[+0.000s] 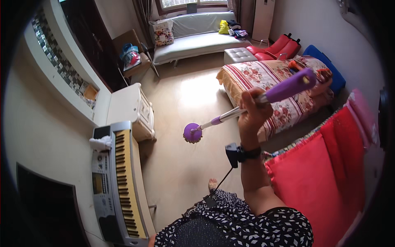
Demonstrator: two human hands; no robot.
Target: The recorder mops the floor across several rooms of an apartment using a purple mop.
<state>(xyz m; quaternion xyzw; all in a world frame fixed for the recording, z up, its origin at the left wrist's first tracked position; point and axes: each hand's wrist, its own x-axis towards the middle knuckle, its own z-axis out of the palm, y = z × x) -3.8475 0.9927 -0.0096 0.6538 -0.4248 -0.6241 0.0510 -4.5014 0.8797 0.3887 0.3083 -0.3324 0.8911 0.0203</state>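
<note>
**Item held:** mop (247, 109) with a purple grip, a metal shaft and a round purple head. The right hand (253, 109) is clenched around the shaft just below the grip. The tool is raised in the air, tilted, with the grip up toward the right and the head hanging lower at the left, well clear of the floor (181, 164).

**Left hand:** not in the picture; its condition cannot be told.

**Step in hand (judged):** the mop is being carried or lifted, not pressed to any surface. Putting it to work would call for lowering the head to the floor and, most likely, a second hand further along the shaft for steadiness.

**Surroundings:**
- electronic keyboard (119, 181) on a pale bench (144, 197) along the left wall;
- small white cabinet (133, 109) beyond it;
- bed with a floral cover (267, 78) behind the raised hand;
- red cloths (325, 173) hanging at the right;
- grey sofa (197, 35) under the window, far end.

**Wrist:** a dark band with a small black device (238, 154), cable trailing down toward the body.

**Hard to make out:** the underside of the mop head faces away, so whether fibres or a pad are fitted is unclear. The fingers hide part of the shaft. The picture's rim is dark and bent.
</note>
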